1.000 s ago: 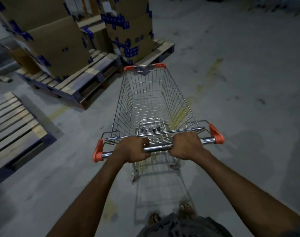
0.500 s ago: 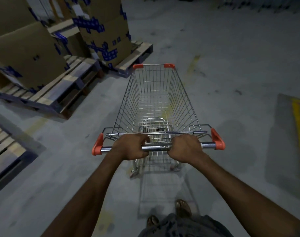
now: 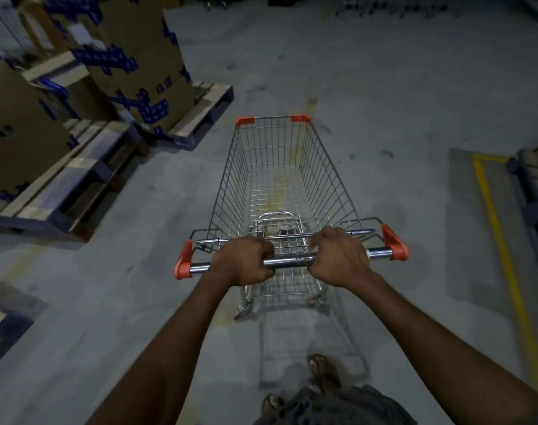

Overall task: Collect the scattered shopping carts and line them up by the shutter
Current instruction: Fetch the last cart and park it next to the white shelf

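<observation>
Grey concrete floor point(image 3: 369, 87), boxed pallets point(image 3: 86, 179) left; both hands point(image 3: 243, 262) point(image 3: 338, 259) clench the shopping cart point(image 3: 280, 179) handle.

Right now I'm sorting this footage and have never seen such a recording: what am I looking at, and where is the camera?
The camera sits on a person's head, looking forward and down. Their left hand and right hand have the fingers wrapped around the handle bar of an empty wire shopping cart on a concrete floor. To the left stand cardboard boxes on wooden pallets; a yellow line is painted at right.
</observation>
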